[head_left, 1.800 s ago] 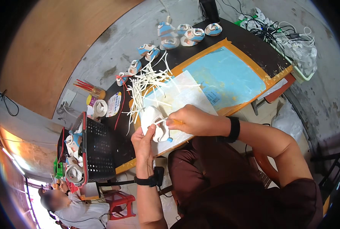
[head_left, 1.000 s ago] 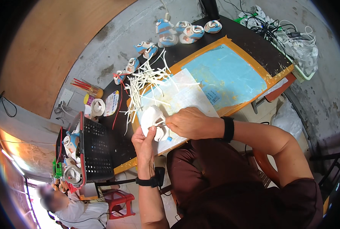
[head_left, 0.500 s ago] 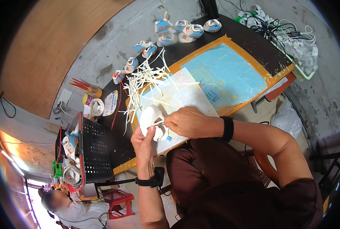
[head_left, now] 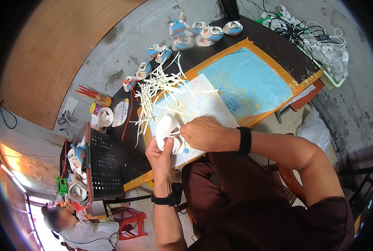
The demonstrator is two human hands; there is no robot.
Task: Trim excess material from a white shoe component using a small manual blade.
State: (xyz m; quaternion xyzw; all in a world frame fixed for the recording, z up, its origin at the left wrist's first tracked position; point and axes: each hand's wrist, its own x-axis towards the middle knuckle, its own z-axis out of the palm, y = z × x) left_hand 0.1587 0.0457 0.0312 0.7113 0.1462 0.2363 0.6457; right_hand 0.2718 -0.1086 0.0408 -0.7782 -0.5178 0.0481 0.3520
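Observation:
A small white shoe point(head_left: 165, 124) is in my left hand point(head_left: 159, 155), whose thumb lies along its near side while the other fingers go behind it. A bit of blue shows at the shoe's lower right end. My right hand point(head_left: 203, 133) is closed in a pinch at the shoe's opening, on a thin white lace point(head_left: 176, 133) that runs into the shoe. Its fingertips are partly hidden. Both hands are over a white sheet point(head_left: 211, 106) at the near table edge. Beyond them lies a loose heap of white laces point(head_left: 159, 85).
Small blue, white and brown shoes point(head_left: 211, 34) stand along the table's far side. A dark basket point(head_left: 107, 163) of shoes is at left, near a jar of red sticks point(head_left: 100, 98). Tangled cables point(head_left: 307, 35) fill the far right. A person point(head_left: 86, 230) sits lower left.
The shoe and my left hand have shifted slightly right and tilted a little. My right hand stays at the opening, its wrist slightly further left.

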